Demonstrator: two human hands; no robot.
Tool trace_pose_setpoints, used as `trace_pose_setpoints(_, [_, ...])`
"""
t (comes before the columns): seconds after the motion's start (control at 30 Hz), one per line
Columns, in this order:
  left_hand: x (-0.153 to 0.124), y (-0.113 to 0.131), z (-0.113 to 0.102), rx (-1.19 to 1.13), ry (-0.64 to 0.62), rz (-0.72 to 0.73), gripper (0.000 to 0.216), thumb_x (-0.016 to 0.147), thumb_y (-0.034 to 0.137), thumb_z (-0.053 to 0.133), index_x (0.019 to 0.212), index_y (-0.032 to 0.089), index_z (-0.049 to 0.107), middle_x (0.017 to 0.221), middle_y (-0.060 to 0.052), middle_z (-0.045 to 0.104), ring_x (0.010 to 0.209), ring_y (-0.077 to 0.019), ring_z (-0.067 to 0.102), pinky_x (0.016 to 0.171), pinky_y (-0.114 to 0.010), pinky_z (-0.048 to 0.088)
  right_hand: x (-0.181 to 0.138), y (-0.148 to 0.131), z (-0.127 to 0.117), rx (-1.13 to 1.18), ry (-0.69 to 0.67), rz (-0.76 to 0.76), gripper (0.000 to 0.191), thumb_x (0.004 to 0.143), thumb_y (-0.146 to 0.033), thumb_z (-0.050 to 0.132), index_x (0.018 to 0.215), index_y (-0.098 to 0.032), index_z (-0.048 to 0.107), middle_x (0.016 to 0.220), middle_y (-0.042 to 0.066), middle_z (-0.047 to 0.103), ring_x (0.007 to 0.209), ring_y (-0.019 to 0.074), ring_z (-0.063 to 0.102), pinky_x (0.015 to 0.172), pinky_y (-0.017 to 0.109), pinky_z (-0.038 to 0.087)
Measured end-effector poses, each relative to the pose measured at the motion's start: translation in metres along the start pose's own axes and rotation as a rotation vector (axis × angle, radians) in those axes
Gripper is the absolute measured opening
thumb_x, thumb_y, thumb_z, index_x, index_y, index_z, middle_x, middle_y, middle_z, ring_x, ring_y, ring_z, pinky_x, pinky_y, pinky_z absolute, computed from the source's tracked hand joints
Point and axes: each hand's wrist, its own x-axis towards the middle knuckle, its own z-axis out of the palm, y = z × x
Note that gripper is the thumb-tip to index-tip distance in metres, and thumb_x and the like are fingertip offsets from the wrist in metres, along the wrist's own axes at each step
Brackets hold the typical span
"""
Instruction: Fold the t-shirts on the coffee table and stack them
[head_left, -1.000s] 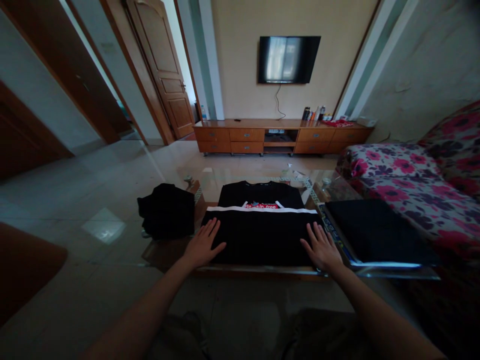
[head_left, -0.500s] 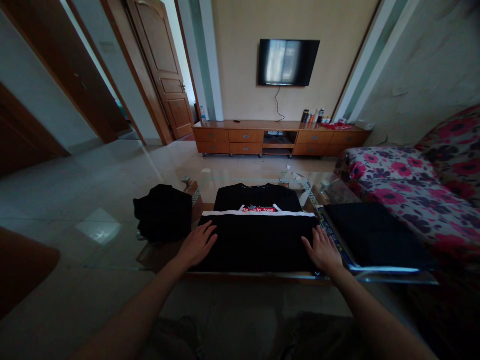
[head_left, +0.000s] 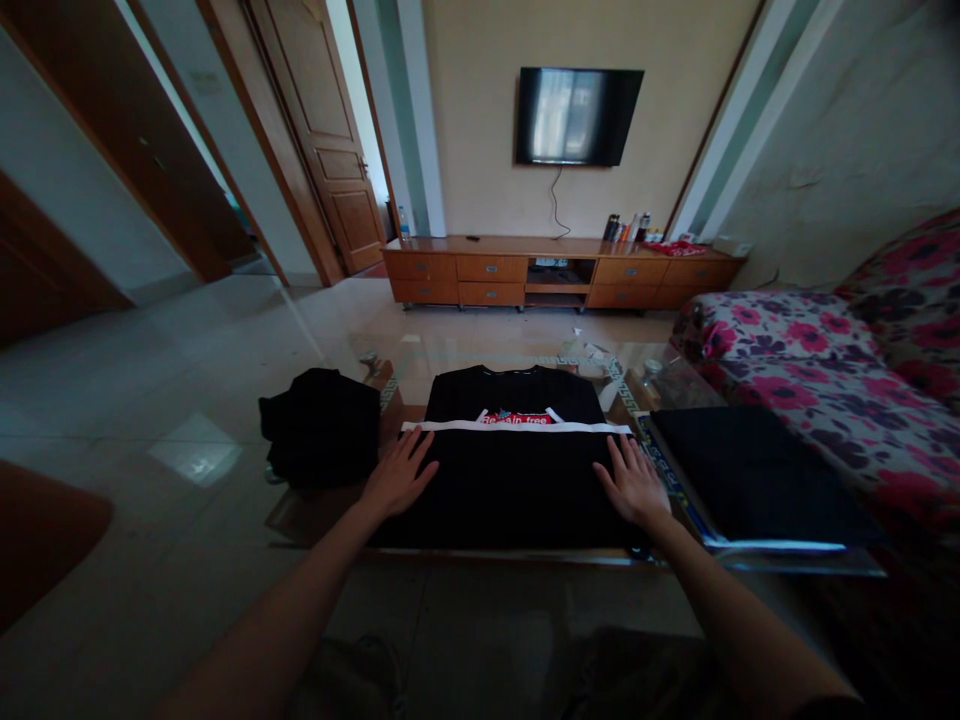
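Observation:
A black T-shirt (head_left: 510,490) lies partly folded on the glass coffee table (head_left: 330,520), its lower part turned up toward the collar. A white band runs across the fold's far edge, and part of a red print with white lettering shows just beyond it. My left hand (head_left: 399,478) rests flat on the left side of the shirt, fingers spread, tips near the white band. On the right side my right hand (head_left: 634,482) lies open in the same way, fingertips close to the band's right end. Neither hand grips the cloth.
To the left sits a bunched heap of black cloth (head_left: 321,428). A flat black folded garment (head_left: 750,475) lies on the table's right. Beyond are a floral sofa (head_left: 817,370), a low wooden TV cabinet (head_left: 491,270) with bottles on it, and a wall television (head_left: 579,116).
Both hands have slid slightly farther onto the shirt; the right one has moved a little left and its fingertips up to the white band. The shirt looks nearly the same.

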Motion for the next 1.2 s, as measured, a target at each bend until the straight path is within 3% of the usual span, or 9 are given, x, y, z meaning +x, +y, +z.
trace_pose_setpoints(0.27, [-0.027, 0.005, -0.009, -0.034, -0.028, -0.005, 0.067, 0.103, 0.058, 0.031, 0.162, 0.026, 0.031, 0.172, -0.006, 0.017, 0.159, -0.0274, 0.015, 0.126, -0.049, 0.022, -0.024, 0.003, -0.002, 0.026, -0.041, -0.020, 0.081, 0.102, -0.063, 0.026, 0.165, -0.013, 0.022, 0.173, 0.011, 0.005, 0.159, 0.0280, 0.003, 0.128, 0.048, 0.013])
trace_pose_setpoints(0.4, [-0.026, 0.009, -0.013, -0.041, -0.032, -0.065, 0.067, 0.103, 0.060, 0.031, 0.161, 0.026, 0.035, 0.170, -0.007, 0.026, 0.157, -0.0282, 0.024, 0.125, -0.050, 0.023, -0.027, -0.005, -0.004, 0.036, -0.046, 0.027, 0.082, 0.102, -0.064, 0.025, 0.164, -0.010, 0.027, 0.172, 0.014, 0.010, 0.159, 0.0293, 0.005, 0.128, 0.050, 0.012])
trace_pose_setpoints(0.53, [-0.004, 0.017, -0.022, -0.075, -0.005, -0.152, 0.064, 0.105, 0.056, 0.024, 0.155, 0.021, 0.045, 0.161, -0.011, 0.044, 0.152, -0.0286, 0.035, 0.123, -0.048, 0.025, -0.012, -0.019, -0.012, 0.083, -0.021, 0.101, 0.081, 0.103, -0.062, 0.023, 0.161, -0.006, 0.032, 0.169, 0.020, 0.021, 0.158, 0.0311, 0.013, 0.127, 0.051, 0.013])
trace_pose_setpoints(0.63, [0.017, 0.019, -0.027, -0.146, 0.047, -0.227, 0.065, 0.105, 0.055, 0.023, 0.151, 0.017, 0.049, 0.158, -0.013, 0.048, 0.150, -0.0283, 0.038, 0.123, -0.045, 0.027, 0.009, -0.026, -0.019, 0.139, 0.044, 0.113, 0.076, 0.103, -0.056, 0.026, 0.158, -0.004, 0.036, 0.167, 0.021, 0.027, 0.157, 0.0326, 0.018, 0.126, 0.050, 0.017])
trace_pose_setpoints(0.9, [0.082, 0.006, -0.019, -0.317, 0.165, -0.413, 0.055, 0.097, 0.047, 0.049, 0.141, 0.013, 0.057, 0.143, -0.019, 0.059, 0.137, -0.0318, 0.053, 0.117, -0.045, 0.037, 0.072, -0.032, -0.020, 0.319, 0.214, 0.134, 0.059, 0.098, -0.039, 0.041, 0.144, -0.003, 0.050, 0.144, 0.025, 0.053, 0.138, 0.0344, 0.046, 0.117, 0.046, 0.035])
trace_pose_setpoints(1.03, [0.111, -0.009, -0.009, -0.357, 0.204, -0.508, 0.053, 0.093, 0.040, 0.056, 0.138, 0.013, 0.057, 0.139, -0.020, 0.062, 0.135, -0.0326, 0.054, 0.116, -0.044, 0.039, 0.091, -0.037, -0.009, 0.355, 0.185, 0.227, 0.055, 0.097, -0.034, 0.043, 0.141, -0.003, 0.053, 0.136, 0.026, 0.058, 0.131, 0.0354, 0.052, 0.115, 0.047, 0.037])
trace_pose_setpoints(1.2, [0.139, -0.028, 0.005, -0.423, 0.188, -0.629, 0.047, 0.088, 0.040, 0.065, 0.128, 0.016, 0.063, 0.122, -0.018, 0.072, 0.123, -0.0347, 0.064, 0.108, -0.047, 0.046, 0.127, -0.039, 0.002, 0.349, 0.152, 0.293, 0.055, 0.097, -0.036, 0.044, 0.142, -0.005, 0.053, 0.138, 0.030, 0.056, 0.130, 0.0437, 0.051, 0.108, 0.060, 0.039])
